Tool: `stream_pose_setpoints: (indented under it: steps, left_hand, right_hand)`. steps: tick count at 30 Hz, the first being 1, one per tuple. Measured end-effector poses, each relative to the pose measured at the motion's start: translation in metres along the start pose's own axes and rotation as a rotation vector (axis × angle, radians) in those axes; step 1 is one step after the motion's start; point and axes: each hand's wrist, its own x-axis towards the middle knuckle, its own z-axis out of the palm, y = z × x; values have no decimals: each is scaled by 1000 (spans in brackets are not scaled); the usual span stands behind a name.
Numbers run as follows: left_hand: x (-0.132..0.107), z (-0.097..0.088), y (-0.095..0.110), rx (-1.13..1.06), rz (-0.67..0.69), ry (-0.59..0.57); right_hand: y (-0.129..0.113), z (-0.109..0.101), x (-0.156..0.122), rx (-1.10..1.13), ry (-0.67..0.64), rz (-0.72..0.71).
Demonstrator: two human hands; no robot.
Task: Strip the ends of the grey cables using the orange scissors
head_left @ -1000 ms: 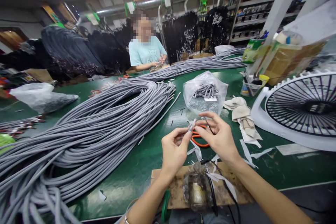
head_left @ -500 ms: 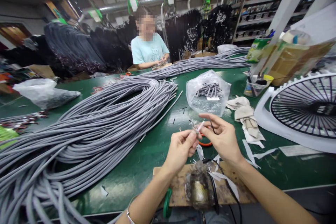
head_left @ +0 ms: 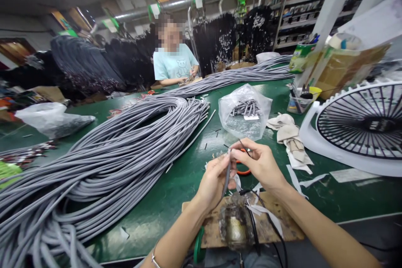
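Observation:
A grey cable (head_left: 226, 178) runs up through my left hand (head_left: 215, 180), whose thumb and fingers are closed round it near its end. My right hand (head_left: 259, 161) pinches at the top end of this cable, its fingertips meeting those of the left. What exactly lies between the right fingertips is too small to make out. A thin dark strand stands up by the right fingers. Behind the hands, orange scissor-like handles (head_left: 244, 172) lie partly hidden on the green table (head_left: 185, 192).
A large coil of grey cables (head_left: 103, 150) covers the left side. Ahead lies a clear bag (head_left: 245, 111) of short grey pieces. A white fan (head_left: 354, 134) stands right. Below the hands, a wooden board (head_left: 282, 222) bears a brass-coloured cylinder (head_left: 235, 228). A co-worker (head_left: 176, 65) sits opposite.
The right fingers have closed in from a more spread pose to the cable end at the left fingertips. The cable now stands more upright and shows along the left palm. The view has shifted slightly.

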Motion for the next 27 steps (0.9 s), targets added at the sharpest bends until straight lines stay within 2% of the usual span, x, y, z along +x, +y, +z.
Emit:
stream_pose_setpoints:
  steps: [5, 8, 13, 16, 18, 20, 22, 25, 27]
  left_hand:
    - [1, -3, 3, -61, -8, 6]
    - [2, -4, 3, -82, -66, 21]
    - [3, -4, 0, -62, -217, 1]
    - [3, -3, 1, -43, -250, 10]
    - [1, -2, 3, -37, -155, 48]
    - [-2, -1, 6, -7, 41, 96]
    - [-5, -1, 10, 60, 226, 93]
    - [-8, -4, 14, 116, 308, 38]
    - [-9, -6, 17, 77, 330, 45]
  right_hand:
    - [0, -1, -1, -2, -87, -81]
    - [0, -3, -2, 16, -137, -131]
    - [-2, -7, -5, 190, -382, -11]
    - [-4, -5, -6, 68, -436, 15]
    - [-3, -3, -6, -57, -351, -14]
    - [-2, -2, -5, -125, -235, -33]
    - [1, -2, -4, -120, -192, -16]
    - [5, -5, -3, -135, -231, 8]
    - [6, -9, -2, -254, -183, -12]
